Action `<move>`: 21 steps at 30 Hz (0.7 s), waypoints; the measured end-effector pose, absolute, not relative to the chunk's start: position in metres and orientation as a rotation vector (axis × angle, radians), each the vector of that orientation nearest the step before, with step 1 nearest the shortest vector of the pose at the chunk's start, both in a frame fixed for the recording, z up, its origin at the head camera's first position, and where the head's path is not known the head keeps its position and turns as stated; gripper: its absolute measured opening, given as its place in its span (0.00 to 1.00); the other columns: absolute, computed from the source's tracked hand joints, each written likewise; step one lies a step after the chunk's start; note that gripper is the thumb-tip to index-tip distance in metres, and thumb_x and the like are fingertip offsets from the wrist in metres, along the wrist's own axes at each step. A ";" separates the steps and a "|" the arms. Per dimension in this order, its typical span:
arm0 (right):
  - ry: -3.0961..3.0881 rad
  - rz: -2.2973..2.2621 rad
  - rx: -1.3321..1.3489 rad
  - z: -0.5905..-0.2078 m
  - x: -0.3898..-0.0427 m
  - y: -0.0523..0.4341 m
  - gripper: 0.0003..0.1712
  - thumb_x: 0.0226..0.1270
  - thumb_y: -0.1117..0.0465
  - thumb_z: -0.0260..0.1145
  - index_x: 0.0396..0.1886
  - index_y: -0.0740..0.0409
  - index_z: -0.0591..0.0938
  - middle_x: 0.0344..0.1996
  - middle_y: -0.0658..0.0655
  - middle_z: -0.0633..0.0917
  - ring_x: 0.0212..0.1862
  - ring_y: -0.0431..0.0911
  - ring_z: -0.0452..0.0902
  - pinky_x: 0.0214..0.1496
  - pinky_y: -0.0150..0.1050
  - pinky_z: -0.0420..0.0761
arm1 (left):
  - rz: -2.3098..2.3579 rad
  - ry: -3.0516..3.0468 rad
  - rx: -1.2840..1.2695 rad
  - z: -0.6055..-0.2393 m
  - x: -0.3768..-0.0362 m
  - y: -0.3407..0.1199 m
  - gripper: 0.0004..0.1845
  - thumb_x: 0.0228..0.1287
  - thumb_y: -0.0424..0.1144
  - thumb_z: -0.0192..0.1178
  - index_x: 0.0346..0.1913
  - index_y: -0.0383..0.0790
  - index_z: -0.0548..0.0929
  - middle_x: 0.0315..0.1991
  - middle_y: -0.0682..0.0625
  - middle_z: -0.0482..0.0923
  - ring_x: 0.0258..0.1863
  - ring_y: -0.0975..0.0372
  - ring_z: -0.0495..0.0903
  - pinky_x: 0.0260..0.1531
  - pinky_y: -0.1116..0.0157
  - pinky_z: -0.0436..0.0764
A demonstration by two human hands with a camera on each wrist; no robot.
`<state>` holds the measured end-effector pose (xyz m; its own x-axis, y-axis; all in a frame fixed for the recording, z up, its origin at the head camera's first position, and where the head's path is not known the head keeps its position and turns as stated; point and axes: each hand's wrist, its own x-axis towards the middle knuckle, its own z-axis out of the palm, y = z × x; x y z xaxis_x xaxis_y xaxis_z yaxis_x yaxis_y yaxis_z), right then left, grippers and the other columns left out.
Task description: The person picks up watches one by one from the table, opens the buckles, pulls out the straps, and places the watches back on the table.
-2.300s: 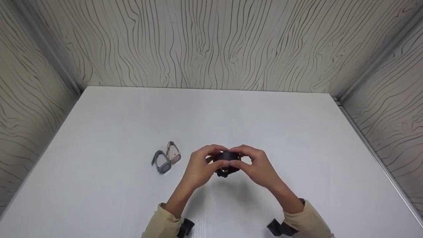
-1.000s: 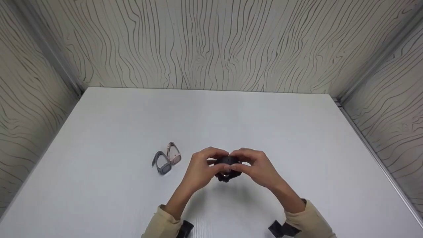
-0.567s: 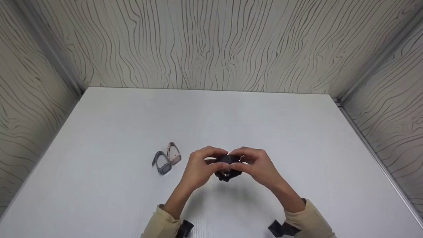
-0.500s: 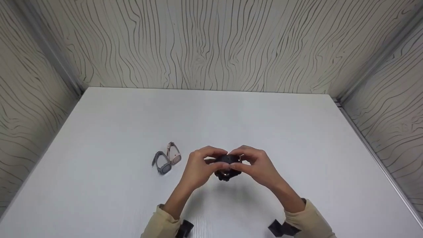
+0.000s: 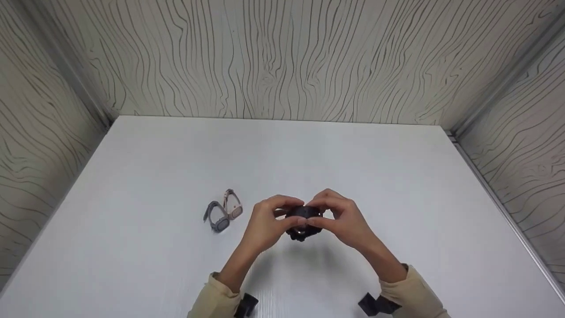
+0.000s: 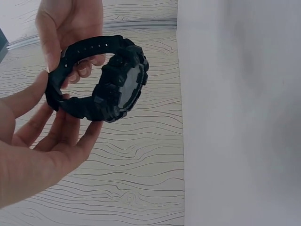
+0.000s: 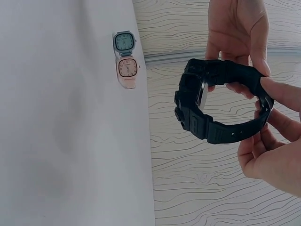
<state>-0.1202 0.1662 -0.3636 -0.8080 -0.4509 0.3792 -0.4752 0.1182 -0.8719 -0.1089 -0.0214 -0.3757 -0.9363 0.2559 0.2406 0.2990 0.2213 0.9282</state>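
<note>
A chunky black digital watch (image 5: pixel 303 223) with its strap closed in a loop is held just above the white table (image 5: pixel 282 154). My left hand (image 5: pixel 269 223) grips it from the left, and my right hand (image 5: pixel 344 220) pinches the strap from the right. In the left wrist view the black watch (image 6: pixel 113 82) rests on my left fingers (image 6: pixel 61 136), with the right hand (image 6: pixel 70 23) above it. In the right wrist view my right fingers (image 7: pixel 270 141) pinch the band of the black watch (image 7: pixel 216 106), and the left hand (image 7: pixel 235 28) holds its far side.
To the left of my hands, a grey watch (image 5: pixel 216 217) and a pink watch (image 5: pixel 232 206) lie side by side on the table; both show in the right wrist view, grey watch (image 7: pixel 124 41) and pink watch (image 7: pixel 127 68). Wood-grain walls (image 5: pixel 282 57) enclose the table on three sides.
Both hands keep hold of the black watch in nearly the same spot. The right hand's fingers have risen a little over the watch. The two small watches have not moved.
</note>
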 end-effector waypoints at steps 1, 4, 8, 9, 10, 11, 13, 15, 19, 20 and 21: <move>-2.328 1.838 0.963 -0.367 -0.122 0.167 0.10 0.50 0.77 0.67 0.35 0.73 0.80 0.32 0.66 0.75 0.35 0.50 0.72 0.39 0.32 0.74 | -1.838 -2.441 -0.552 -0.375 -0.109 -0.021 0.15 0.53 0.33 0.66 0.45 0.36 0.81 0.41 0.48 0.79 0.43 0.59 0.78 0.49 0.64 0.76; -2.316 1.847 0.953 -0.375 -0.125 0.169 0.11 0.50 0.76 0.68 0.36 0.70 0.81 0.33 0.64 0.76 0.36 0.50 0.72 0.40 0.33 0.74 | -1.811 -2.464 -0.556 -0.375 -0.109 -0.022 0.15 0.53 0.34 0.66 0.46 0.36 0.81 0.41 0.49 0.79 0.43 0.60 0.78 0.50 0.63 0.75; -2.317 1.855 0.939 -0.377 -0.126 0.170 0.11 0.51 0.74 0.68 0.36 0.68 0.82 0.34 0.63 0.77 0.36 0.50 0.72 0.41 0.33 0.74 | -1.819 -2.453 -0.575 -0.376 -0.109 -0.022 0.16 0.53 0.34 0.66 0.46 0.36 0.81 0.41 0.48 0.78 0.43 0.59 0.78 0.49 0.65 0.75; -2.318 1.855 0.937 -0.377 -0.126 0.170 0.11 0.51 0.73 0.69 0.36 0.67 0.82 0.34 0.63 0.77 0.36 0.50 0.72 0.41 0.33 0.75 | -1.819 -2.450 -0.577 -0.376 -0.109 -0.022 0.16 0.53 0.34 0.66 0.46 0.36 0.81 0.41 0.49 0.78 0.43 0.59 0.78 0.48 0.65 0.75; -2.318 1.855 0.936 -0.377 -0.126 0.170 0.11 0.51 0.73 0.68 0.36 0.68 0.82 0.34 0.63 0.77 0.36 0.50 0.72 0.41 0.33 0.75 | -1.819 -2.448 -0.579 -0.376 -0.109 -0.022 0.16 0.53 0.34 0.66 0.46 0.36 0.81 0.41 0.49 0.78 0.43 0.59 0.77 0.48 0.65 0.75; -2.321 1.854 0.934 -0.378 -0.126 0.171 0.11 0.51 0.74 0.68 0.36 0.68 0.82 0.34 0.63 0.77 0.36 0.50 0.72 0.41 0.33 0.75 | -1.820 -2.444 -0.582 -0.376 -0.109 -0.022 0.15 0.53 0.34 0.66 0.46 0.36 0.81 0.40 0.49 0.78 0.43 0.59 0.77 0.48 0.65 0.75; -2.320 1.855 0.933 -0.378 -0.127 0.171 0.11 0.50 0.74 0.68 0.36 0.69 0.82 0.34 0.63 0.77 0.37 0.51 0.72 0.42 0.33 0.74 | -1.831 -2.435 -0.585 -0.377 -0.109 -0.022 0.15 0.53 0.34 0.66 0.45 0.36 0.81 0.40 0.49 0.78 0.43 0.58 0.77 0.48 0.65 0.75; -2.319 1.852 0.928 -0.378 -0.126 0.171 0.11 0.50 0.75 0.68 0.36 0.69 0.82 0.34 0.64 0.77 0.37 0.51 0.72 0.42 0.33 0.74 | -1.853 -2.426 -0.582 -0.377 -0.109 -0.022 0.15 0.53 0.34 0.66 0.45 0.37 0.81 0.40 0.49 0.78 0.43 0.58 0.77 0.49 0.65 0.75; -2.327 1.842 0.911 -0.377 -0.126 0.171 0.10 0.49 0.75 0.68 0.35 0.69 0.82 0.34 0.63 0.77 0.37 0.50 0.72 0.41 0.32 0.74 | -1.905 -2.399 -0.575 -0.378 -0.110 -0.022 0.15 0.53 0.33 0.66 0.45 0.36 0.81 0.40 0.48 0.78 0.44 0.58 0.77 0.49 0.66 0.75; -2.331 1.840 0.905 -0.376 -0.126 0.171 0.10 0.50 0.75 0.68 0.35 0.69 0.82 0.34 0.63 0.77 0.37 0.50 0.72 0.41 0.32 0.74 | -1.914 -2.393 -0.573 -0.378 -0.110 -0.022 0.15 0.53 0.33 0.66 0.45 0.36 0.81 0.40 0.48 0.78 0.44 0.57 0.77 0.49 0.66 0.75; -2.333 1.839 0.901 -0.375 -0.125 0.170 0.10 0.50 0.74 0.69 0.35 0.68 0.83 0.34 0.63 0.77 0.37 0.50 0.72 0.41 0.32 0.74 | -1.922 -2.389 -0.569 -0.379 -0.110 -0.022 0.15 0.53 0.34 0.66 0.45 0.36 0.81 0.40 0.48 0.78 0.44 0.57 0.77 0.48 0.66 0.75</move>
<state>-0.1254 0.1703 -0.3754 -0.8310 -0.4136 0.3719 -0.4582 0.1300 -0.8793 -0.1100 -0.0221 -0.3786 -0.9331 0.2655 0.2424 0.2937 0.1741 0.9399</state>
